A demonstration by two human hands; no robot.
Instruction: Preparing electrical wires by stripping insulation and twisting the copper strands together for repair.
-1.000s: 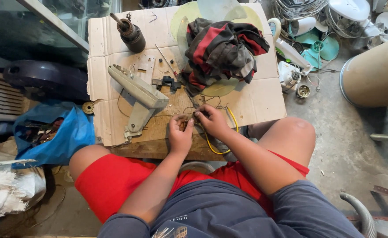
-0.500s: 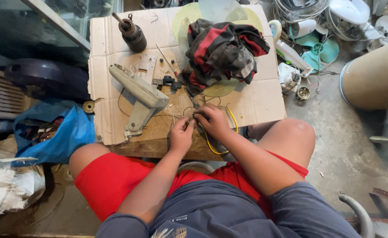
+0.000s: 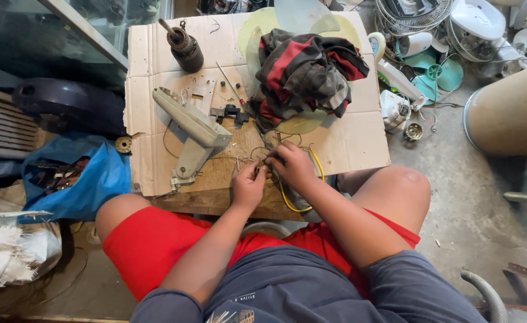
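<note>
Pinching thin wires (image 3: 262,157) between both hands' fingers, left hand (image 3: 248,185), right hand (image 3: 292,167), strands trailing toward the person.

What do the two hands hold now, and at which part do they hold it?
Both the left hand and right hand pinch thin wires at the ends between them, over the cardboard; the exact grip is too small to tell.

Thin wires (image 3: 262,160), tangled btwn hands

head camera, looking steeply down, probably close
</note>
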